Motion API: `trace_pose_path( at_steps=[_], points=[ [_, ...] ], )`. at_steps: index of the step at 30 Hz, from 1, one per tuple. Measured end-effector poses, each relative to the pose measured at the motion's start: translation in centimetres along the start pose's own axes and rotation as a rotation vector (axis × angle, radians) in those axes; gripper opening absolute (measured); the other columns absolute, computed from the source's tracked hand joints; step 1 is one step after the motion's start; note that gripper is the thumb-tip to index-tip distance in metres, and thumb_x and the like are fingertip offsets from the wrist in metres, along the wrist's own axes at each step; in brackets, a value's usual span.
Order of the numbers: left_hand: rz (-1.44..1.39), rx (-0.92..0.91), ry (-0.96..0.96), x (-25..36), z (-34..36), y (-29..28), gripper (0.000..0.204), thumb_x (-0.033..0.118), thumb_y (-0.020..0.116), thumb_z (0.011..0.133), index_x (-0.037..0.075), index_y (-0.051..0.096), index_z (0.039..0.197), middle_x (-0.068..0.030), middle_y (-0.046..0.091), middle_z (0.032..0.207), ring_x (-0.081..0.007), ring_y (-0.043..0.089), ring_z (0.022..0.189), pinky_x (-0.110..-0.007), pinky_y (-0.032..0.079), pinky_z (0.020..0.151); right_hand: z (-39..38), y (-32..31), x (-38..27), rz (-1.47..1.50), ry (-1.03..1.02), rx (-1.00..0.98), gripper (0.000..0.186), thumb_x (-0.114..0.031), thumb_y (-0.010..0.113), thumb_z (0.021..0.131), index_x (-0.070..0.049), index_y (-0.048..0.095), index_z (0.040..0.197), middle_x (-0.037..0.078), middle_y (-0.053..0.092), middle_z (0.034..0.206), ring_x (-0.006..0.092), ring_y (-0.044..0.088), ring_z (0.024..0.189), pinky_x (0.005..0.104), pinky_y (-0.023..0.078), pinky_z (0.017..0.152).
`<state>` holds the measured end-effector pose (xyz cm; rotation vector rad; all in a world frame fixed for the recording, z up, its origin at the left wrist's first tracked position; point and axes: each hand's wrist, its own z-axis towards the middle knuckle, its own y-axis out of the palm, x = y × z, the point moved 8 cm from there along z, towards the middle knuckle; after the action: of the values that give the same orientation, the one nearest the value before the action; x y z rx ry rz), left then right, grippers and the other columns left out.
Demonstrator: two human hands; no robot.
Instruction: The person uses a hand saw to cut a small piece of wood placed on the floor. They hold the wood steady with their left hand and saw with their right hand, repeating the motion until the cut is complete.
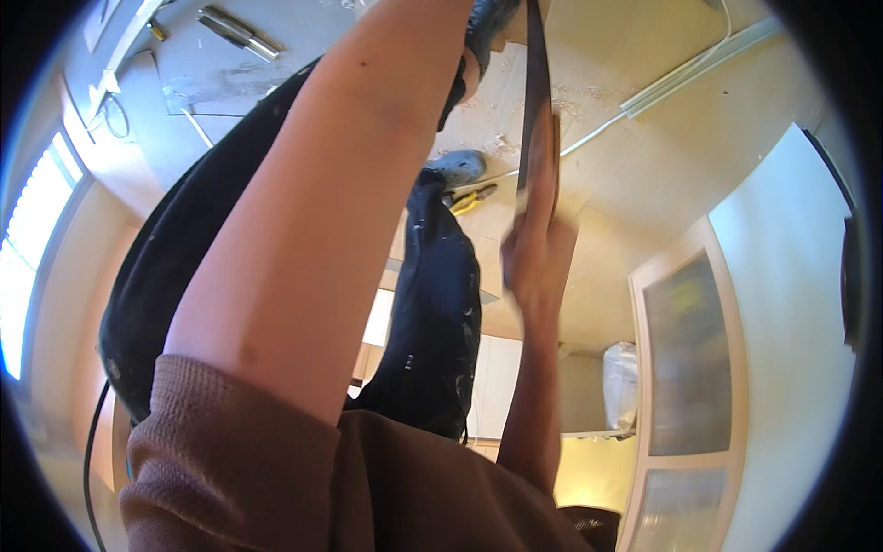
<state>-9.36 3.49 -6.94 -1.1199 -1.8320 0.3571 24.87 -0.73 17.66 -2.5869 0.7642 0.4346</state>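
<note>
A handsaw with a long, dark blade (536,87) runs up past the top edge of the view. My right hand (538,248), somewhat blurred, is closed around its handle end. The blade's far end is cut off by the frame. My left forearm (322,193) stretches up across the view and leaves it at the top, so the left hand is out of sight. One grey-blue shoe (492,26) shows beside the blade near the top, next to a piece of wood-coloured material (511,33). The other grey-blue shoe (460,166) rests on the floor left of the saw.
Yellow-handled pliers (474,200) lie by the lower shoe. Wood shavings (501,143) are scattered on the floor. A white cable channel (699,69) crosses at the upper right. Metal tools (237,32) lie at the upper left. A glazed cabinet door (688,354) stands at the right.
</note>
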Motion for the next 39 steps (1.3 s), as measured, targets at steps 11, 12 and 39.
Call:
trace_pose_path(
  at_steps=[11,12,39],
  points=[
    [0.05,-0.033,0.042,0.4,-0.5,0.5,0.034,0.034,0.08,0.073,0.004,0.082,0.088,-0.0205,0.077,0.094,-0.0336,0.075,0.094,-0.045,0.057,0.088,0.3,1.3,-3.3,-0.009,-0.021,0.02,0.073,-0.059,0.043,0.106,0.01,0.068,0.098,0.012,0.053,0.058,0.0161,0.05,0.059,0.04,0.041,0.057],
    [0.05,-0.051,0.04,0.4,-0.7,0.5,0.034,0.034,0.08,0.073,0.004,0.082,0.088,-0.0205,0.077,0.094,-0.0336,0.075,0.094,-0.045,0.057,0.088,-1.8,0.8,-3.7,0.032,-0.06,0.014,0.072,-0.06,0.042,0.106,0.007,0.068,0.109,0.006,0.051,0.057,0.0108,0.045,0.055,0.0344,0.038,0.052],
    [0.068,-0.061,0.035,0.1,-0.6,1.3,0.036,0.037,0.082,0.074,0.004,0.081,0.089,-0.0205,0.077,0.097,-0.0344,0.074,0.095,-0.046,0.057,0.087,8.5,4.3,-6.5,-0.162,0.098,0.079,0.079,-0.058,0.044,0.106,0.011,0.067,0.075,0.016,0.054,0.06,0.0215,0.058,0.062,0.0427,0.047,0.063]
  ],
)
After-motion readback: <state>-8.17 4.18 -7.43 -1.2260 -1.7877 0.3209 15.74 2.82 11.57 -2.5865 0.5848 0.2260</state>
